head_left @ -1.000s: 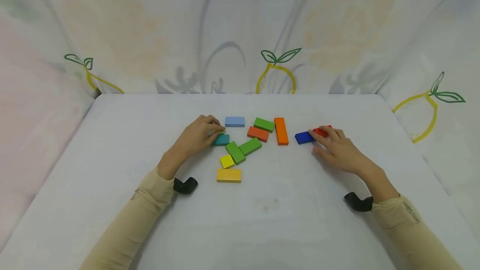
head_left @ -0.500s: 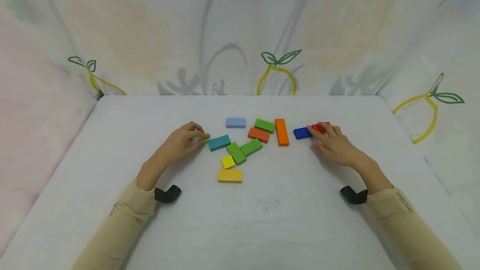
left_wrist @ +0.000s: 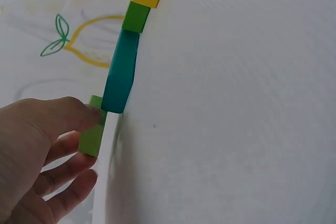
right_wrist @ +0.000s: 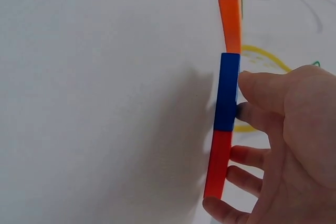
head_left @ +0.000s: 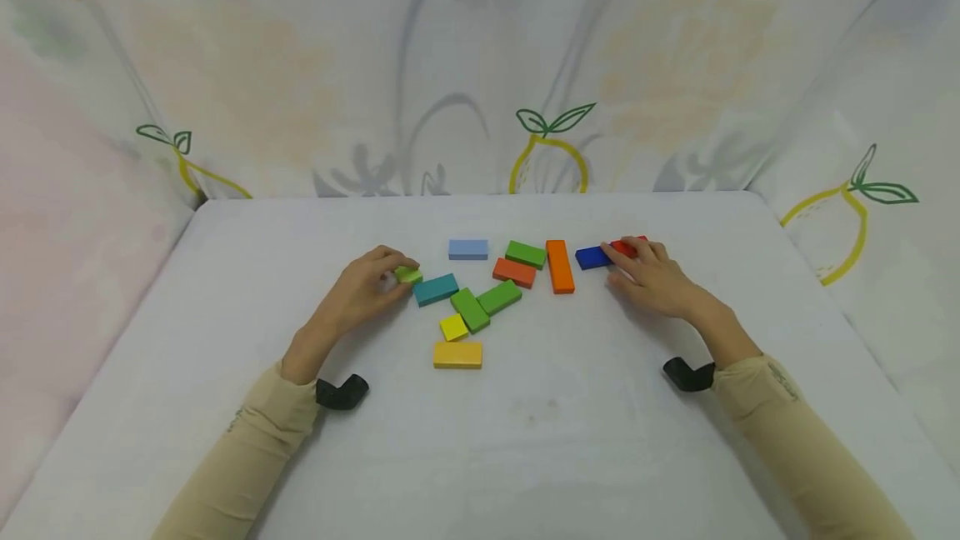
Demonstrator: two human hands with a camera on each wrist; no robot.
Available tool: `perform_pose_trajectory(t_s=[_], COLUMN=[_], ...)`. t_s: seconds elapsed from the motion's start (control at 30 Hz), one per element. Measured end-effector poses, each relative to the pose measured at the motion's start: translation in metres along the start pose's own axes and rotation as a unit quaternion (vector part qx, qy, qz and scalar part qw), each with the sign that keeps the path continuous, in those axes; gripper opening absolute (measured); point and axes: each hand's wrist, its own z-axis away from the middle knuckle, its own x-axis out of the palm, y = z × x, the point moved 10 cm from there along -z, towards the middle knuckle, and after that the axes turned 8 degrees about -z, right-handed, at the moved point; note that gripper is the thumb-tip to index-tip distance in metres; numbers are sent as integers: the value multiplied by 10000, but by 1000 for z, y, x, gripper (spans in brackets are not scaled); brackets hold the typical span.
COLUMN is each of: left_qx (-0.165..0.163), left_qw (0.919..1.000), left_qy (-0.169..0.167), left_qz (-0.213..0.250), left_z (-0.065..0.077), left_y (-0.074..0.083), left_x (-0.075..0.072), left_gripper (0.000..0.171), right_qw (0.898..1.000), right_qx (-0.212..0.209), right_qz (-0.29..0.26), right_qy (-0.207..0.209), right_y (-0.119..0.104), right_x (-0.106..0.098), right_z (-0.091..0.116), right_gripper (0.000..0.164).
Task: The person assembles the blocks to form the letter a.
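In the head view, my left hand (head_left: 362, 290) pinches a small light green block (head_left: 408, 275) between thumb and fingers, at the left end of a teal block (head_left: 436, 290). The left wrist view has the thumb across that light green block (left_wrist: 92, 139), right by the teal block's end. My right hand (head_left: 654, 279) lies with fingers spread along a dark blue block (head_left: 592, 258) and a red block (head_left: 628, 247), which sit end to end. Its thumb and fingertips touch their sides, and the little finger is at the red block's outer end (right_wrist: 216, 169).
Between the hands on the white table (head_left: 570, 457) lie a light blue block (head_left: 468, 250), an orange block (head_left: 560, 267), a red-orange block (head_left: 513, 273), several green blocks (head_left: 499, 297), a small yellow block (head_left: 453, 327) and a longer yellow block (head_left: 458, 355). A patterned cloth (head_left: 300, 65) hangs behind.
My left hand has moved left with the light green block, off the teal block, which now lies slanted. My right hand has slid the dark blue and red blocks leftward, nearer the orange block.
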Motion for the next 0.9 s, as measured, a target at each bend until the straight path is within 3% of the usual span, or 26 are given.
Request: perform_pose_trajectory(t_s=[0.37,0.53,0.9], left_qx=[125,332,850], left_qw=[9995,9990,9947], left_qy=[103,-72,-523], left_qz=[257,300,230], left_z=[-16,-21,-26], left_y=[26,49,98], left_x=[7,18,43], left_gripper=[25,25,21], right_qw=[10000,9996,9994], right_qx=[63,268,308], right_qz=[-8,-32,-82], right_qy=[-1,-53,111], right_y=[-4,-3,-5], right_x=[-6,-6,-2], right_z=[-15,-20,-29], right_gripper=[56,54,54])
